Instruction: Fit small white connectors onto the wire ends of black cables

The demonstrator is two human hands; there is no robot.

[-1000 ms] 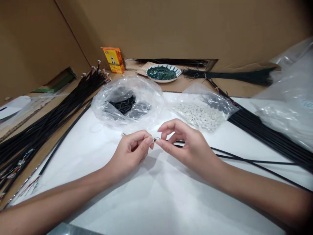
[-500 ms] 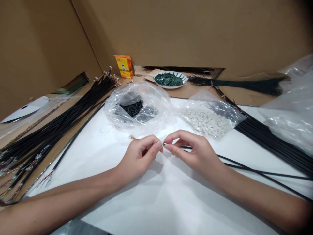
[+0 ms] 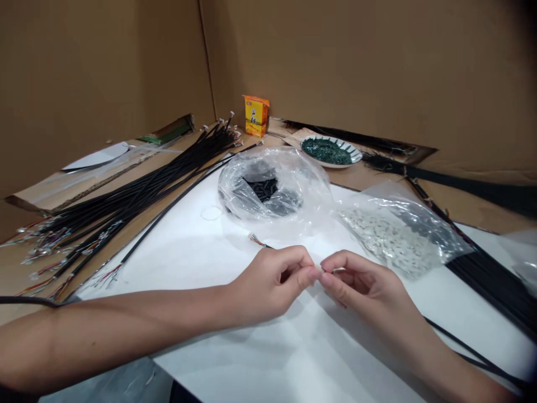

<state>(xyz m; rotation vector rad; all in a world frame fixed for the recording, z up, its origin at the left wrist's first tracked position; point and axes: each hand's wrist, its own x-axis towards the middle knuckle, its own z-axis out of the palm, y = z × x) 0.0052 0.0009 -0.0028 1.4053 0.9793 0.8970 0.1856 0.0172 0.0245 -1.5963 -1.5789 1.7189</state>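
My left hand [image 3: 281, 284] and my right hand [image 3: 367, 288] meet fingertip to fingertip above the white sheet [image 3: 201, 257]. Thumb and forefinger of the left pinch a small white connector [image 3: 318, 268], mostly covered by the fingertips. My right thumb and forefinger are closed on a thin wire end right beside it; most of it is hidden. Just behind the left hand, a black cable end with fanned-out coloured wires [image 3: 257, 240] sticks out. Black cables [image 3: 470, 347] lie beneath my right forearm.
Beyond my hands lie a clear bag of short black pieces [image 3: 266, 190] and a bag of small white parts [image 3: 390, 235]. Black cable bundles lie left [image 3: 138, 190] and right [image 3: 490, 285]. A plate of dark green bits [image 3: 327, 151] and an orange-yellow box [image 3: 255, 116] stand near cardboard walls [image 3: 335, 61].
The view has turned left, so everything sits further right in the picture. Both hands keep their pinch, fingertips closer together, and the wires between them show less.
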